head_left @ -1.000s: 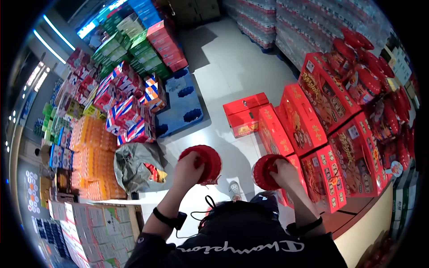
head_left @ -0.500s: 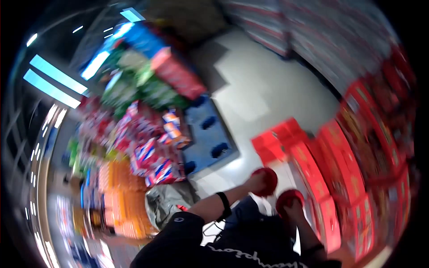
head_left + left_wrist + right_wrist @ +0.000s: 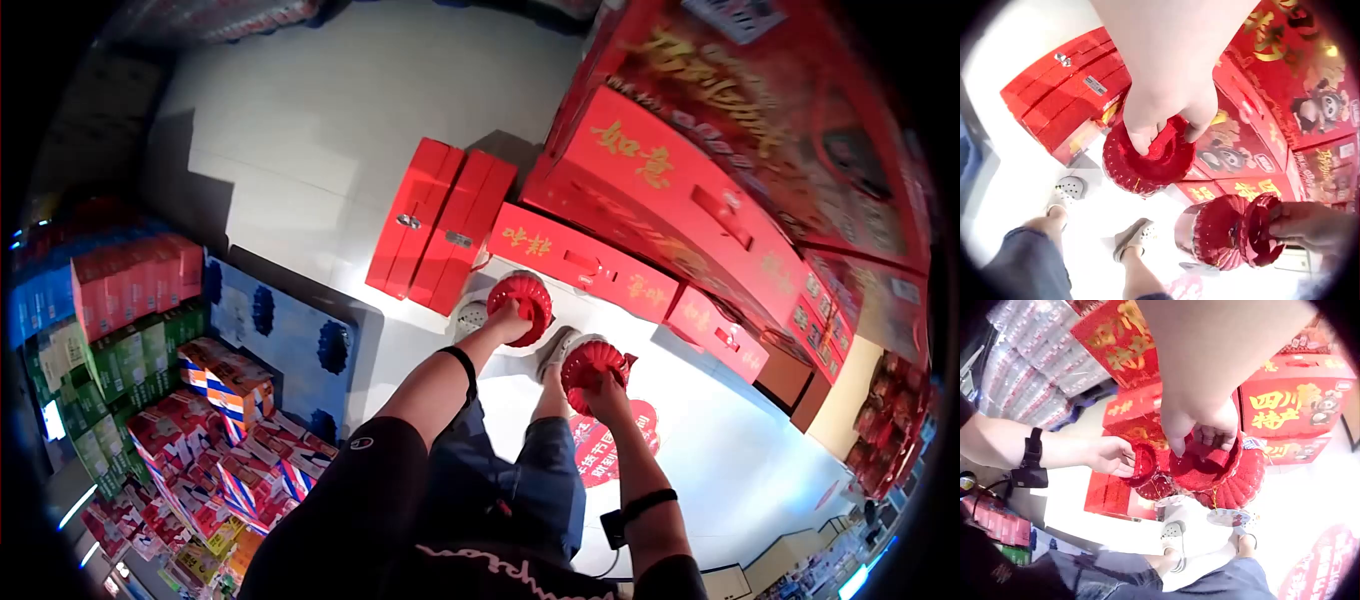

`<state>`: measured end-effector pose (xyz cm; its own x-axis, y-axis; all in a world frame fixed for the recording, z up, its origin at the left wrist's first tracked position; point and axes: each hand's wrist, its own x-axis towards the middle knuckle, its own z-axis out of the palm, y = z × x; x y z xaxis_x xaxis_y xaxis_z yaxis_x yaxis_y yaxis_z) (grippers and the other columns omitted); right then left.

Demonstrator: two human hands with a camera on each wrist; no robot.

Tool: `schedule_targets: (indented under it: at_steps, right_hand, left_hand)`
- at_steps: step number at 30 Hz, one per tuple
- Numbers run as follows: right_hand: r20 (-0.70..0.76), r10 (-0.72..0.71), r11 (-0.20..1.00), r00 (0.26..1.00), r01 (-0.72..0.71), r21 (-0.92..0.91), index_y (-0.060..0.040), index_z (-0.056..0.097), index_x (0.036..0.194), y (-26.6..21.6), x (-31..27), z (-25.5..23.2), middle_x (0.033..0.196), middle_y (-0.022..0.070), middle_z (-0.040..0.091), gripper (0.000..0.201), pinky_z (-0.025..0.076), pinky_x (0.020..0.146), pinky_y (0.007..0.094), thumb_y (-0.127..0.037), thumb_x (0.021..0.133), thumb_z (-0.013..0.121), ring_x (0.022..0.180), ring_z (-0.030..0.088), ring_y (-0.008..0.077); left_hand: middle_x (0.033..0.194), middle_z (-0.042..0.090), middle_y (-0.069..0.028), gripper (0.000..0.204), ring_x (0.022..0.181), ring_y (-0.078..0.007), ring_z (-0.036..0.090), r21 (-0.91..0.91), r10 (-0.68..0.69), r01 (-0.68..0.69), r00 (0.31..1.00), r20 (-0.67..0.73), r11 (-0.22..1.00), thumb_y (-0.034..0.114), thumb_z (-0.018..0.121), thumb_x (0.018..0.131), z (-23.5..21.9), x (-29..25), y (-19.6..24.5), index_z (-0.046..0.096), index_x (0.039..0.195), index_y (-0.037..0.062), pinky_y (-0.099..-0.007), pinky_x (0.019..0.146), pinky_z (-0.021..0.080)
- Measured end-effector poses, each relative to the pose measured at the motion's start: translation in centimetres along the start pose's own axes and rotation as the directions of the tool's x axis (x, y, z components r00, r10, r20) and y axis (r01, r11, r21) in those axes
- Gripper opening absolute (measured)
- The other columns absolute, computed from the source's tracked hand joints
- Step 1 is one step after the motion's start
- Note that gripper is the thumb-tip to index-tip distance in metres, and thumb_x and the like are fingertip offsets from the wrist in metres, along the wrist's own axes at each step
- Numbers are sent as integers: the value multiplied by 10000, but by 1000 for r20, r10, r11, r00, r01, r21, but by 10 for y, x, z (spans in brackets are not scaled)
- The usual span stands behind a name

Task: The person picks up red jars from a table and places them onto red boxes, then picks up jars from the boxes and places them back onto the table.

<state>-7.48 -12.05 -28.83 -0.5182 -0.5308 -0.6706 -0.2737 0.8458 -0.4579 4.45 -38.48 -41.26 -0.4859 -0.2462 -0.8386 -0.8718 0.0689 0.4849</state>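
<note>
My left hand [image 3: 512,322] grips a red jar [image 3: 530,295] by the top of its lid, fingers curled into the recess. A second red jar [image 3: 590,362] hangs from my right hand [image 3: 605,398], held the same way. In the left wrist view this right jar [image 3: 1216,231] shows a fluted red lid and a clearer lower body. Round paper tags [image 3: 1229,517] dangle near the jars in the right wrist view. Both jars are held over the floor in front of my legs, close to each other, the left one nearer the red boxes.
Two red boxes with metal clasps [image 3: 408,222] stand on the floor just ahead. Red gift boxes [image 3: 580,262] are stacked to the right. On the left lie a blue pallet [image 3: 290,310] and piled cartons [image 3: 225,450]. A red floor sticker [image 3: 615,445] is near my feet.
The head view has swung to the right, toward the red boxes. My hands and their jars, wide apart a second ago, are now close together. Both jars stay gripped.
</note>
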Motion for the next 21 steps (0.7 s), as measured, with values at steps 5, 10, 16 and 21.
schedule_targets:
  at_steps: [5,10,16,21]
  right_hand:
    - [139,231,970,963,-239,39,5,618,1180,28,89,55,1101,170,688,455,519,880,382,-161,767,709,1045,655,291]
    - [75,286,731,955,-268,627,17,593,1225,94,192,161,1119,162,672,515,517,865,380,-65,718,630,1060,648,270]
    - [235,367,505,900,-406,762,-137,564,1225,108,252,191,1149,5,604,420,502,755,325,-134,815,655,974,601,137]
    - [312,370,355,875,-443,823,-171,523,1267,86,283,187,1194,21,560,455,495,780,339,-89,847,677,1028,560,143]
  left_hand:
    - [1020,700,-239,423,1073,-381,656,-181,44,-39,999,23,983,236,634,753,19,83,-43,641,1135,54,-423,911,509]
    - [1120,668,-254,473,1126,-405,621,-267,29,-64,990,-136,962,201,598,761,55,163,-107,588,1213,60,-450,950,475]
    - [1229,624,-258,522,1169,-375,604,-322,40,-108,977,-210,941,134,557,772,31,174,-96,559,1287,48,-405,936,481]
    - [1311,600,-218,506,1203,-339,587,-356,200,-234,971,-130,905,164,558,861,26,215,-109,519,1350,41,-384,946,482]
